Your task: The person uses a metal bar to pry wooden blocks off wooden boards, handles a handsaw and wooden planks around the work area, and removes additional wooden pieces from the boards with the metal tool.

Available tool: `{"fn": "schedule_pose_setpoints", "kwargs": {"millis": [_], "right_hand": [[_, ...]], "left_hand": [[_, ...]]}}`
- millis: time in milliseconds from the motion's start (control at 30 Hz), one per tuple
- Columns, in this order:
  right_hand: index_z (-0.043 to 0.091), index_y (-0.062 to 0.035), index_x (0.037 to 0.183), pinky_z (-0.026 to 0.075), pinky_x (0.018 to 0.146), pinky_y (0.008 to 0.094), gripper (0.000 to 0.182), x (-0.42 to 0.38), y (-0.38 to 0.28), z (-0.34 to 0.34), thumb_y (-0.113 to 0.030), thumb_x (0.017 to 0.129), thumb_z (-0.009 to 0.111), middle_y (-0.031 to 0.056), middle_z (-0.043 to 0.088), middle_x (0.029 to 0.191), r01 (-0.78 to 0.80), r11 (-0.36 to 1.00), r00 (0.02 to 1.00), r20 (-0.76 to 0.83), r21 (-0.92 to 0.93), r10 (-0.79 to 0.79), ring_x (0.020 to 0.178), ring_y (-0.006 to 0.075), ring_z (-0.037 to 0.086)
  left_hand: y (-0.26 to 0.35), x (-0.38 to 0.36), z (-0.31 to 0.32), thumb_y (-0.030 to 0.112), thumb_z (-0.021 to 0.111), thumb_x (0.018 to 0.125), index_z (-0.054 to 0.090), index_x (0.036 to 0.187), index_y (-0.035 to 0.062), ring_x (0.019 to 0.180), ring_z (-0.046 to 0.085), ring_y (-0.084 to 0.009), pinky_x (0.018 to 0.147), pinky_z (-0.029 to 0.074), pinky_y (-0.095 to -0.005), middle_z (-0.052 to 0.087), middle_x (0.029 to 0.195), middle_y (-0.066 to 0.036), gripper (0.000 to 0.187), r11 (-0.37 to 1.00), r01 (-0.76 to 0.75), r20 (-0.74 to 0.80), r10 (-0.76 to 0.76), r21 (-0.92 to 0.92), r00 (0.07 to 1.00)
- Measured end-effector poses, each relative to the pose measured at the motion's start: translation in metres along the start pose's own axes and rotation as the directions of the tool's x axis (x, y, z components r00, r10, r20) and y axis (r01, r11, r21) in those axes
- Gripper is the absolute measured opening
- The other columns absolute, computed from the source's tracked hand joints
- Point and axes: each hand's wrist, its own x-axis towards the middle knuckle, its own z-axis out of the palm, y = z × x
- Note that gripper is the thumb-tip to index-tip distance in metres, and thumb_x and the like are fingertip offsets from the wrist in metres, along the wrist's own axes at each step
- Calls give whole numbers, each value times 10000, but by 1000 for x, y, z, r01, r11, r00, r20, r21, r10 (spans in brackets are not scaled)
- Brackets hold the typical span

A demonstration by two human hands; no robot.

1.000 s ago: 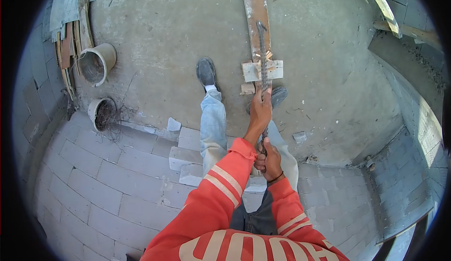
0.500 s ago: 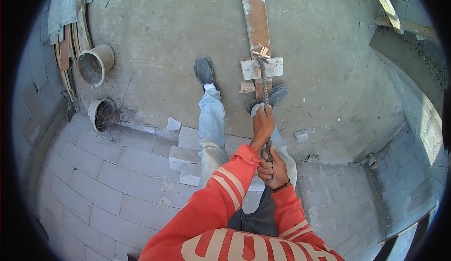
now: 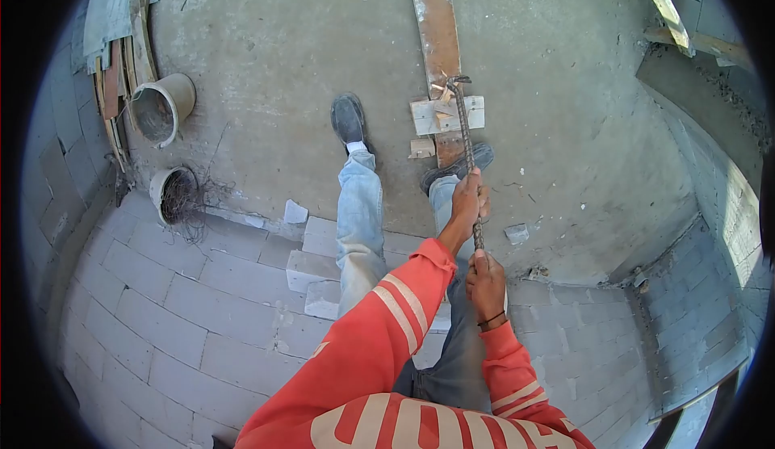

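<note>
A ribbed steel bar (image 3: 466, 130) with a bent hook at its far end runs toward me over a brown wooden plank (image 3: 433, 25). My left hand (image 3: 468, 205) is wrapped round the middle of the bar. Lower down, my right hand (image 3: 487, 285), with a dark band at the wrist, grips its near end. Under the bar, a short pale board (image 3: 447, 115) lies across the plank, with splintered wood (image 3: 442, 90) at its upper edge. My right shoe (image 3: 462, 166) rests at the plank's near end, next to a small wooden block (image 3: 421, 148).
Two buckets stand at left: one pale bucket (image 3: 168, 110) lies tipped, and another bucket (image 3: 172, 195) holds tangled wire. Wooden boards (image 3: 129, 25) lean at upper left. White blocks (image 3: 313, 267) sit near my left leg, and a light block wall (image 3: 169, 312) is below.
Both hands have shifted slightly right with the bar. The bar's hooked end has swung up and to the right, and its hook now shows clearly above the pale board.
</note>
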Motion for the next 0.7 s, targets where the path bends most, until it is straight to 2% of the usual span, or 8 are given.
{"fn": "schedule_pose_setpoints", "kwargs": {"millis": [167, 233, 367, 433, 467, 500, 633, 700], "right_hand": [[470, -62, 803, 247, 391, 210, 390, -47, 18, 14, -375, 1025, 398, -45, 370, 570, 123, 977, 986, -134, 174, -100, 444, 21, 312], [476, -89, 812, 275, 391, 210, 367, -53, 20, 18, -376, 1024, 391, -53, 390, 587, 147, 905, 973, -223, 399, -60, 456, 19, 331], [474, -86, 810, 326, 402, 217, 387, 6, 62, 23, -389, 1027, 367, -29, 455, 610, 403, 911, 852, -397, 83, -341, 468, 42, 406], [474, -85, 826, 356, 397, 231, 382, 22, 79, 25, -388, 1027, 356, -9, 490, 603, 376, 921, 859, -335, -99, -387, 463, 73, 455], [443, -95, 804, 316, 365, 241, 364, -5, 41, 20, -379, 1022, 379, -23, 429, 560, -87, 974, 990, -88, 211, 107, 419, 77, 403], [443, -95, 804, 316, 365, 241, 364, -9, 45, 21, -379, 1022, 379, -23, 429, 560, -87, 971, 990, -86, 221, 108, 419, 77, 403], [372, -128, 772, 240, 352, 219, 344, -33, 55, 40, -370, 1010, 426, -66, 314, 541, -128, 985, 991, 55, 117, 122, 399, 36, 298], [390, -106, 770, 259, 351, 227, 344, -37, 49, 40, -342, 1020, 411, -60, 320, 539, -147, 936, 989, 61, 321, 135, 398, 50, 300]], "left_hand": [[5, -45, 31, 438, 478, 978, 423, 832, 119, 400, 386, -107, 378, 329, -275, 397, 543, 16, 356, 957, -80, 267, 4, 277, 964], [-3, -49, 53, 458, 496, 965, 419, 801, 117, 399, 409, -110, 387, 361, -281, 406, 539, 14, 386, 884, -110, 353, -65, 455, 933], [-24, -17, 50, 453, 521, 954, 471, 810, 92, 410, 440, -116, 398, 387, -295, 439, 538, 9, 391, 825, -66, 369, -178, 561, 912], [-32, -3, 22, 421, 522, 944, 560, 846, 14, 458, 528, -208, 482, 446, -384, 539, 589, -74, 420, 640, 14, 24, -51, 768, 998], [-53, 17, -17, 412, 530, 945, 573, 836, 32, 442, 500, -162, 443, 408, -348, 514, 563, -38, 397, 587, -6, -99, 146, 810, 984], [-67, 28, -52, 403, 539, 946, 587, 826, 51, 426, 472, -115, 403, 369, -313, 489, 537, -1, 374, 523, -11, -199, 343, 852, 918], [-30, -19, -61, 369, 522, 958, 585, 805, 55, 411, 451, -103, 394, 344, -303, 478, 525, 6, 356, 637, -30, -172, 253, 770, 952], [-33, -22, -62, 356, 515, 963, 585, 818, 56, 403, 439, -94, 386, 336, -298, 474, 523, 12, 340, 663, -32, -169, 238, 748, 957]]}}
